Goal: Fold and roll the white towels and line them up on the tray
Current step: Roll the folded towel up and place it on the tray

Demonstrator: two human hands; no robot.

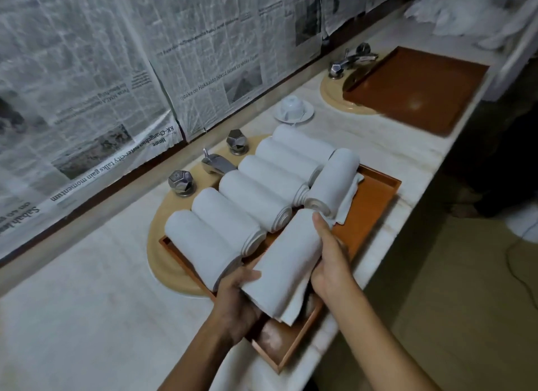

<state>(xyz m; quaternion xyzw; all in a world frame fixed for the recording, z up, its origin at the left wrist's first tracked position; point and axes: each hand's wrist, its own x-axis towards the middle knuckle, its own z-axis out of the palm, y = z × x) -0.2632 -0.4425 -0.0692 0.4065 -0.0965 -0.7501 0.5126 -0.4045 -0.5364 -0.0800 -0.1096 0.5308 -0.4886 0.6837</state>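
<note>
Near the end: eighth roll in both grips at the tray (375, 204).

Eight rolled white towels counted. Six in a row (247, 195) side by side beyond the left grip (235, 294); a seventh roll (334, 181) crosswise just beyond the right grip (329, 262), tail loose. The eighth roll (285, 262) clasped by both: left grip curled round its near end, right grip wrapped along its side, resting on or just above the tray, cannot tell which. Left to do: setting it in line, probably tidying the seventh. Blurred white heap (465, 12) well beyond the right grip, perhaps more towels. Two trays in all, the second tray (416, 90) far beyond the right grip.
</note>
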